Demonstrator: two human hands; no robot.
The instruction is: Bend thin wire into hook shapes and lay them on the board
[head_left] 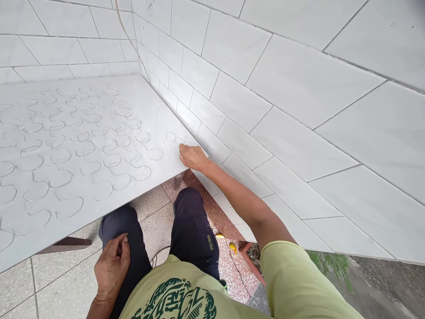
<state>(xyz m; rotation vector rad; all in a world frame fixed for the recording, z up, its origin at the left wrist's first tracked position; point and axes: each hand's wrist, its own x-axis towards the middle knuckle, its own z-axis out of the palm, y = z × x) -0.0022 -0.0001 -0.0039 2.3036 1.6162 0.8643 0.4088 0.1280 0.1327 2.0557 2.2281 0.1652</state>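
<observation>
Hands: R hand (pixel 193 157) fingertips bunched at a bent wire (pixel 174 139), can't tell if pinched; L hand (pixel 113 263) over L thigh (pixel 122 221), thumb pressed to fingers. Tiled wall (pixel 292 110) on R, white counter (pixel 159 179) alongside, R corner w/ that wire, rows of curvy wires (pixel 83 204) to L.
</observation>
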